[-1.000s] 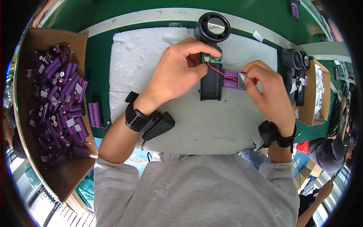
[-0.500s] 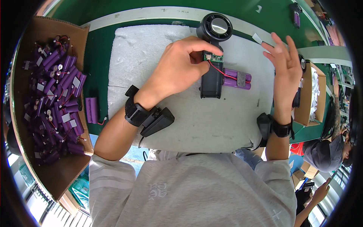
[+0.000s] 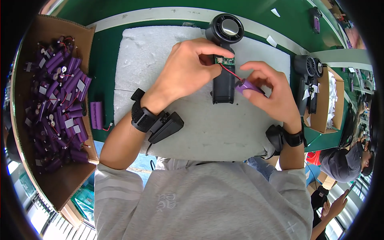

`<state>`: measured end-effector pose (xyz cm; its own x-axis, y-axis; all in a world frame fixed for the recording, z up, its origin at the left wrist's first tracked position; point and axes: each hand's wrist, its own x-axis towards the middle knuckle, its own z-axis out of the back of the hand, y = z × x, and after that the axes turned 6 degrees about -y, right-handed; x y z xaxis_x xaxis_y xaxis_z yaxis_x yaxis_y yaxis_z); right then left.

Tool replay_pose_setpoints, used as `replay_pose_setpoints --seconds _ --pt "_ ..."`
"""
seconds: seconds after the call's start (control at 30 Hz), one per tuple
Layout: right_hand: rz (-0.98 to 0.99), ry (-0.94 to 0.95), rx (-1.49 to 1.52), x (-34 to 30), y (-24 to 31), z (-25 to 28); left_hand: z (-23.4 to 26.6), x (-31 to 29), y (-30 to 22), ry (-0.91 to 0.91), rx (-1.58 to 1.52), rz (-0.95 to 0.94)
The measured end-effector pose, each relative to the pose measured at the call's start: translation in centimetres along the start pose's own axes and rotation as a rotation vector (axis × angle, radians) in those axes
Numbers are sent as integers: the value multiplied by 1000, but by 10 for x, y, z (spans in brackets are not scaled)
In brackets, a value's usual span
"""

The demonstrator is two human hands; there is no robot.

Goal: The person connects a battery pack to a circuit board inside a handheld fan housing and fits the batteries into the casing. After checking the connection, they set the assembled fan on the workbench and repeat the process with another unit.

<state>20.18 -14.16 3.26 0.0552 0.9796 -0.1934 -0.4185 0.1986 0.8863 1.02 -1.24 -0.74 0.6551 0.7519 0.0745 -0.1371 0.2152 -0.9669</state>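
A black handheld fan (image 3: 223, 90) lies on a pale foam pad, its round head pointing away from me and a green circuit board (image 3: 228, 61) bare at the top of the handle. My left hand (image 3: 186, 68) is closed on the fan, thumb and forefinger on either side of the board. Just right of the handle, my right hand (image 3: 276, 94) pinches a purple battery pack (image 3: 249, 86), partly hidden by the fingers. A red wire (image 3: 230, 71) runs from the board's white connector to this pack.
At left stands a cardboard box (image 3: 60, 192) with many purple battery packs; another pack (image 3: 96, 115) lies beside it. More black fans (image 3: 306, 66) sit at right, next to a box (image 3: 340, 104) of white pieces. A white slip (image 3: 272, 41) lies beyond the foam pad (image 3: 148, 46). Other people are at far right.
My right hand has come down and left from its raised, spread pose and taken hold of the battery pack, which is now lifted and tilted. The left hand stays on the fan.
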Motion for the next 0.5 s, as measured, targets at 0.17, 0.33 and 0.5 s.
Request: replay_pose_setpoints --seconds 0.17,0.33,0.5 --pt "-216 140 364 -3 11 2 5 2 0 29 12 -6" --pt "-168 261 624 -9 11 5 7 2 -1 52 24 -23" --pt "-228 273 618 -8 13 9 6 3 1 32 56 -89"
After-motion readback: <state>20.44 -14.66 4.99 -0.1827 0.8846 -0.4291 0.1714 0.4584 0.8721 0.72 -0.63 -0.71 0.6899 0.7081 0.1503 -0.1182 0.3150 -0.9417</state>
